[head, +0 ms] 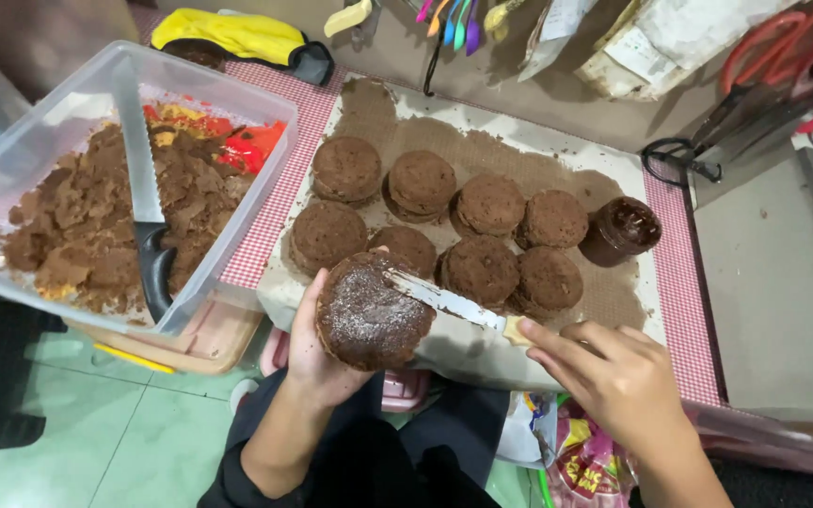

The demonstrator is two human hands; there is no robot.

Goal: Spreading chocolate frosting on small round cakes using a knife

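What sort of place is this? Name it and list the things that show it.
Probably a home baking workspace, set low near a tiled floor. Round brown cake layers sit on a paper-lined board, a clear plastic tub holds cake scraps, and the right hand spreads with a metal spatula.

crumpled pink-and-yellow printed wrapper [587, 463] at bottom edge, pale paper-labelled bags [670, 38] top right

Cakes [422, 185]: eight on the paper, one more in hand [369, 315]. Knives: two [449, 303] [143, 202]. Jar [621, 230]: one. Tub [237, 89] of crumbs: one. Scissors [755, 85]: one pair.
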